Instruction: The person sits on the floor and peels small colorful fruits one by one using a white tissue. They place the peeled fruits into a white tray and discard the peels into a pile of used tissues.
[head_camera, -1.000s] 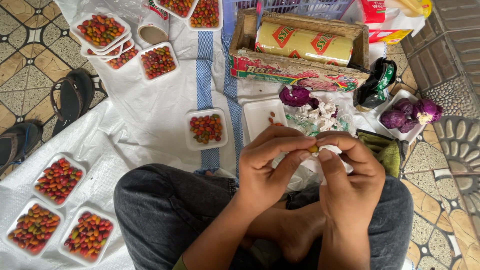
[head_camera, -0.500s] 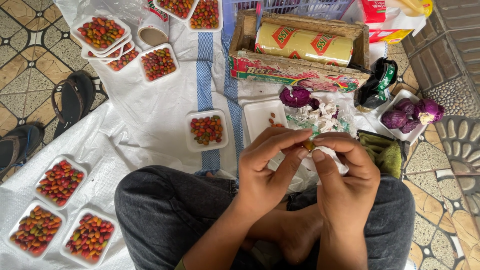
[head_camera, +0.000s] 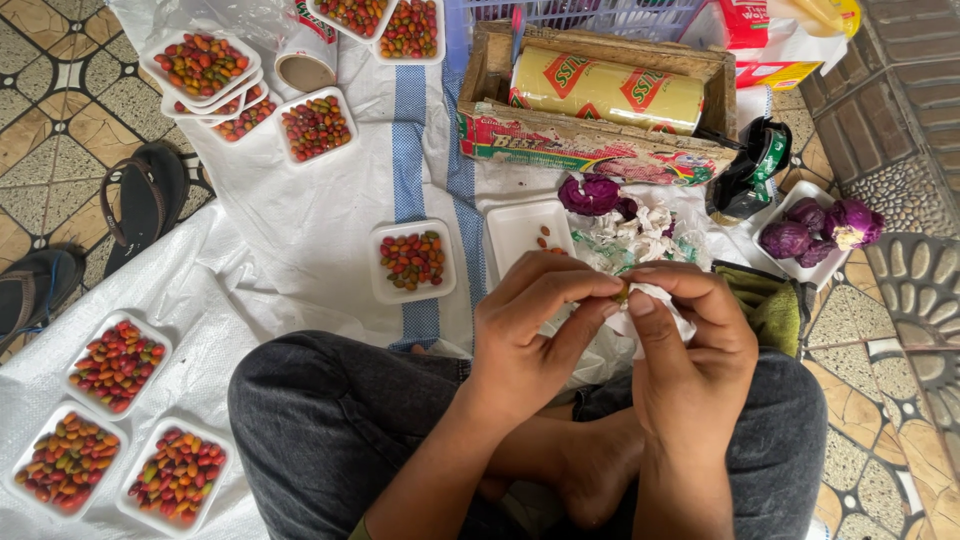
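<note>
I sit cross-legged on a white sheet (head_camera: 300, 250). My left hand (head_camera: 530, 330) and my right hand (head_camera: 690, 335) meet in front of me, fingertips pinching one small greenish-yellow fruit (head_camera: 622, 293). A crumpled bit of white paper (head_camera: 665, 300) sits under my right fingers. Just beyond the hands lies a white foam tray (head_camera: 520, 232) with only a few small fruits in it. Left of it stands a foam tray (head_camera: 412, 260) filled with red, orange and green fruits.
Several filled trays sit at the lower left (head_camera: 115, 365) and upper left (head_camera: 200, 65). A wooden box with a roll of cling film (head_camera: 610, 90) stands ahead. Purple cabbages lie on a tray (head_camera: 815, 235) at right. Sandals (head_camera: 140, 200) lie on the tiled floor.
Both hands stay together on the small fruit; the fingers have shifted only slightly around it.
</note>
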